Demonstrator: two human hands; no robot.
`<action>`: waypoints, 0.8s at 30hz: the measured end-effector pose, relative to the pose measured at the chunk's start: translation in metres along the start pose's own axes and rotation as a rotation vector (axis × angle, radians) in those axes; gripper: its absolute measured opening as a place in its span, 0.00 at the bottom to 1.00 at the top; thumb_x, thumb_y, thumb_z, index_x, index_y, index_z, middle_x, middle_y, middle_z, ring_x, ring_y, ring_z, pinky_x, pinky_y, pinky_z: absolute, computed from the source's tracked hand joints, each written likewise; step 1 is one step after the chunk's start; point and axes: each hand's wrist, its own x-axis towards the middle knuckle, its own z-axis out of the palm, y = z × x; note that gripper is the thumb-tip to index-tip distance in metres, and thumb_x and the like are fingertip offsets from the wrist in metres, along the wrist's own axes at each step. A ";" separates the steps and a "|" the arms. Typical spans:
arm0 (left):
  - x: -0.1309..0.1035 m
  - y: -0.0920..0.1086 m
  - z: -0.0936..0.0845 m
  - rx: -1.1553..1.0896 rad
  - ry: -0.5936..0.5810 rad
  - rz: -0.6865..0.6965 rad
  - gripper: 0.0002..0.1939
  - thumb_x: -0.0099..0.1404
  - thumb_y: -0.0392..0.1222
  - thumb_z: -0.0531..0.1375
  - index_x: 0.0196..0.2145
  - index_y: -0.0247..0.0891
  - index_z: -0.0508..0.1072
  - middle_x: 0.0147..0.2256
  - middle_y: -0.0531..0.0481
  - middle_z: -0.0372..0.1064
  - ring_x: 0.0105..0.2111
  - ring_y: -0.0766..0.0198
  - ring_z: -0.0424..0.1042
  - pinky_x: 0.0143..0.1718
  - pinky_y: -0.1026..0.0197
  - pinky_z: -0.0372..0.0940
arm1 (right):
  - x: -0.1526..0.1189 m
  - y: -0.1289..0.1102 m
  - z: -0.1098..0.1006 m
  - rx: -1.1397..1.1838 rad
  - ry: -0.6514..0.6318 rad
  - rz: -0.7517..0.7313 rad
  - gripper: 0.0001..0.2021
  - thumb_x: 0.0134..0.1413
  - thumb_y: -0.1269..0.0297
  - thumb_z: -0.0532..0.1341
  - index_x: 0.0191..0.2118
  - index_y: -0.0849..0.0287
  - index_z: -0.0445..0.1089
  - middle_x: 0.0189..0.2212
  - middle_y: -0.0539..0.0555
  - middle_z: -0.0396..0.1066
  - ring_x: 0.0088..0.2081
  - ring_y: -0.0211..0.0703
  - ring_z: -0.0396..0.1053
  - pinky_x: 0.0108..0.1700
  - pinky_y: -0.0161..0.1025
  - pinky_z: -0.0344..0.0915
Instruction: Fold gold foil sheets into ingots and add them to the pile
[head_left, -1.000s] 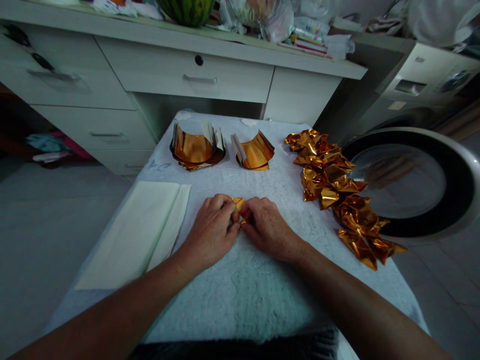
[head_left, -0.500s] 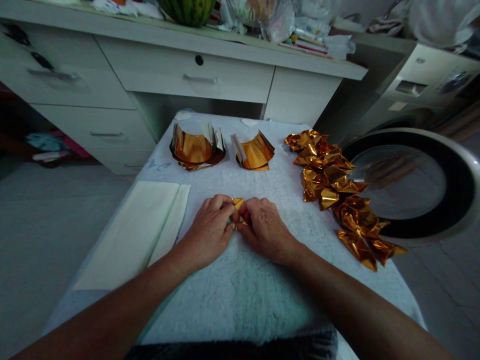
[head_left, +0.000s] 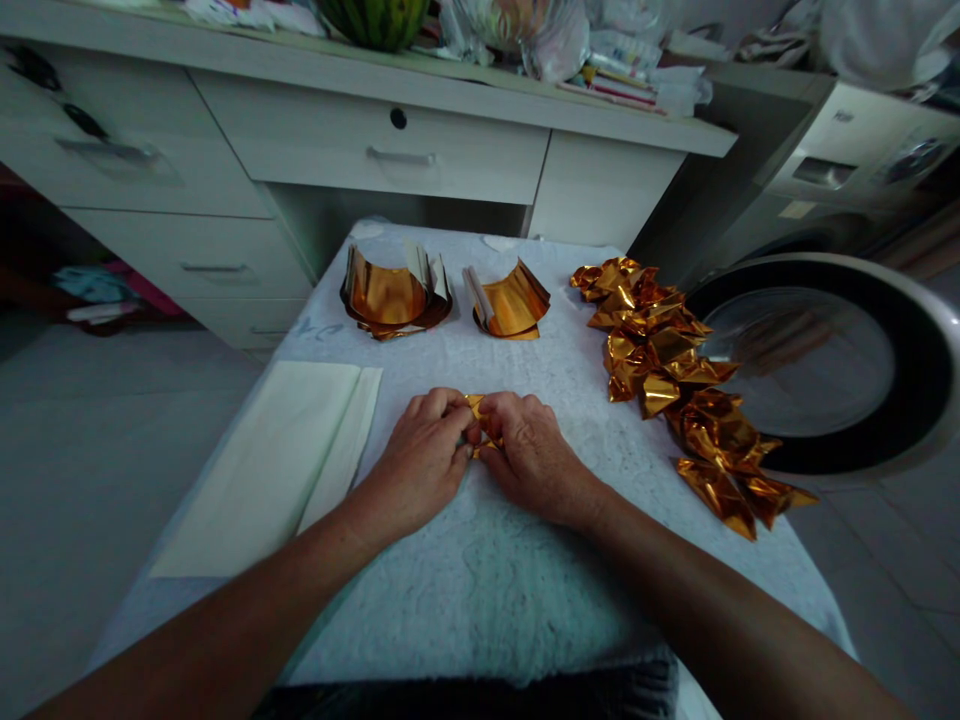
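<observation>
Between my two hands is a small piece of gold foil (head_left: 475,404), mostly covered by the fingers. My left hand (head_left: 429,450) pinches its left side, thumb and fingers closed. The right side is gripped by my right hand (head_left: 534,455), its fingers curled round it. Beyond the hands stand two curved stacks of gold sheets, a larger one (head_left: 386,295) on the left and a smaller one (head_left: 514,303) beside it. Folded gold foil pieces (head_left: 660,350) lie in a row along the right side of the cloth-covered table (head_left: 555,600).
Pale folded paper sheets (head_left: 262,460) lie on the table's left. A white desk with drawers (head_left: 405,150) stands behind, with a watermelon (head_left: 375,20) and plastic bags on top. The open round door (head_left: 810,365) of a washing machine is at the right edge.
My right hand's fingers have shifted slightly on the foil, and a little more of it shows between the hands. The stacks and folded pieces stay in place.
</observation>
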 end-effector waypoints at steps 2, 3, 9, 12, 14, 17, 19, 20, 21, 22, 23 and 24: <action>0.000 0.000 0.000 0.002 -0.001 0.002 0.09 0.61 0.27 0.55 0.34 0.40 0.67 0.45 0.47 0.61 0.48 0.54 0.61 0.52 0.47 0.62 | -0.002 0.002 0.000 0.007 0.000 -0.018 0.13 0.54 0.73 0.54 0.46 0.58 0.58 0.39 0.56 0.68 0.39 0.48 0.60 0.42 0.45 0.54; 0.000 0.000 0.000 0.003 -0.004 0.003 0.09 0.61 0.26 0.55 0.34 0.39 0.67 0.45 0.47 0.62 0.48 0.55 0.61 0.51 0.48 0.62 | -0.003 0.003 0.000 0.010 0.003 -0.032 0.13 0.53 0.73 0.53 0.46 0.58 0.57 0.39 0.56 0.68 0.39 0.48 0.60 0.42 0.45 0.55; -0.001 -0.001 0.001 -0.004 0.004 0.027 0.08 0.62 0.27 0.55 0.34 0.39 0.67 0.45 0.46 0.61 0.48 0.54 0.61 0.51 0.47 0.62 | -0.006 0.005 0.000 0.016 0.016 -0.089 0.17 0.48 0.78 0.51 0.44 0.56 0.56 0.41 0.56 0.67 0.40 0.47 0.60 0.42 0.44 0.54; -0.001 -0.002 0.002 -0.007 0.012 0.027 0.08 0.62 0.26 0.55 0.34 0.39 0.67 0.45 0.46 0.61 0.48 0.54 0.61 0.51 0.47 0.62 | -0.007 0.004 0.000 0.007 0.006 -0.066 0.19 0.44 0.78 0.51 0.44 0.56 0.55 0.41 0.56 0.66 0.40 0.48 0.59 0.42 0.45 0.55; -0.001 -0.002 0.002 -0.011 0.019 0.029 0.09 0.61 0.26 0.55 0.34 0.39 0.67 0.45 0.47 0.61 0.48 0.54 0.61 0.51 0.48 0.62 | -0.007 0.004 0.000 -0.004 -0.002 -0.045 0.20 0.42 0.78 0.51 0.44 0.56 0.55 0.40 0.56 0.66 0.40 0.48 0.59 0.42 0.45 0.55; -0.002 -0.002 0.002 -0.015 0.031 0.034 0.10 0.61 0.25 0.55 0.33 0.39 0.67 0.45 0.47 0.61 0.47 0.55 0.61 0.50 0.48 0.62 | -0.007 0.003 0.001 -0.015 -0.011 -0.031 0.21 0.38 0.78 0.51 0.43 0.57 0.55 0.40 0.57 0.65 0.40 0.49 0.58 0.43 0.46 0.55; -0.002 -0.003 0.003 -0.016 0.031 0.033 0.10 0.61 0.25 0.55 0.33 0.39 0.67 0.45 0.47 0.61 0.47 0.55 0.61 0.50 0.48 0.62 | -0.007 0.003 0.001 -0.023 -0.021 -0.023 0.21 0.37 0.78 0.52 0.43 0.58 0.55 0.40 0.57 0.65 0.40 0.49 0.58 0.43 0.46 0.55; -0.002 -0.003 0.003 -0.016 0.032 0.034 0.09 0.61 0.25 0.55 0.33 0.39 0.67 0.45 0.47 0.61 0.47 0.55 0.61 0.50 0.48 0.62 | -0.007 0.002 0.000 -0.024 -0.027 -0.022 0.21 0.38 0.78 0.52 0.43 0.58 0.56 0.40 0.57 0.65 0.40 0.49 0.58 0.43 0.46 0.55; -0.002 -0.003 0.003 -0.018 0.032 0.036 0.09 0.61 0.26 0.55 0.34 0.39 0.67 0.45 0.47 0.61 0.47 0.55 0.61 0.50 0.48 0.62 | -0.007 0.002 -0.002 -0.021 -0.035 -0.023 0.21 0.38 0.78 0.51 0.43 0.58 0.56 0.40 0.57 0.65 0.40 0.49 0.58 0.43 0.46 0.55; -0.002 -0.004 0.003 -0.019 0.031 0.038 0.09 0.61 0.26 0.55 0.34 0.39 0.67 0.45 0.47 0.61 0.48 0.55 0.61 0.50 0.48 0.62 | -0.007 0.001 -0.003 -0.017 -0.045 -0.027 0.21 0.38 0.78 0.51 0.43 0.59 0.57 0.40 0.57 0.64 0.40 0.48 0.58 0.44 0.46 0.56; -0.002 -0.004 0.003 -0.020 0.030 0.040 0.09 0.62 0.27 0.55 0.34 0.40 0.67 0.45 0.47 0.61 0.48 0.55 0.61 0.51 0.48 0.62 | -0.008 0.000 -0.005 -0.012 -0.052 -0.034 0.20 0.39 0.78 0.51 0.43 0.59 0.57 0.40 0.57 0.64 0.41 0.48 0.58 0.44 0.46 0.56; -0.002 -0.004 0.003 -0.021 0.027 0.043 0.09 0.62 0.27 0.55 0.35 0.40 0.67 0.45 0.47 0.61 0.48 0.55 0.61 0.50 0.48 0.62 | -0.008 0.000 -0.006 -0.010 -0.057 -0.044 0.19 0.41 0.77 0.52 0.43 0.59 0.58 0.40 0.57 0.64 0.41 0.48 0.58 0.44 0.46 0.56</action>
